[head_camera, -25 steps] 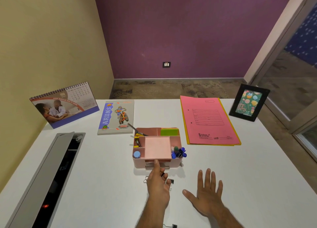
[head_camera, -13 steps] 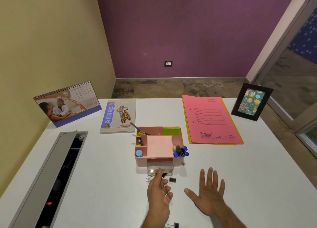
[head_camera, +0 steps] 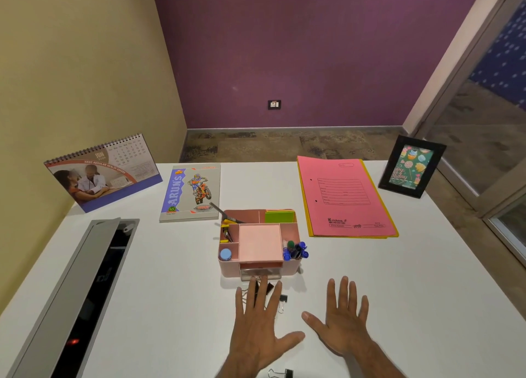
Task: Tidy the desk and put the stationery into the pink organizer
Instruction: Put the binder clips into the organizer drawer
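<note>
Largely complete, judging from the pink organizer at desk centre: blue-capped markers upright in the compartment at 3 o'clock, green sticky notes at 1 o'clock, yellow-and-black tools at 10 o'clock, a blue round cap at 8 o'clock, a pink pad in the middle. Small front drawer at 6 o'clock slightly pulled out, contents not readable. Still loose on the white desk: binder clips just in front of the drawer (partly hidden under fingers, so exact count unclear) and one more binder clip at the near edge, 6 o'clock from the left hand. Left hand flat, fingers spread apart, lying over the clips by the drawer, clamped on nothing visible. Right hand flat on the desk at 3 o'clock from the left, fingers likewise spread, empty. Remaining work, as a judgement: gather the loose clips, deposit in the drawer or a free compartment, close the drawer. Notebook at 10 o'clock of the organizer, pink folder at 2 o'clock, desk calendar at far left and photo frame at far right already squared up, probably needing no further handling.
</note>
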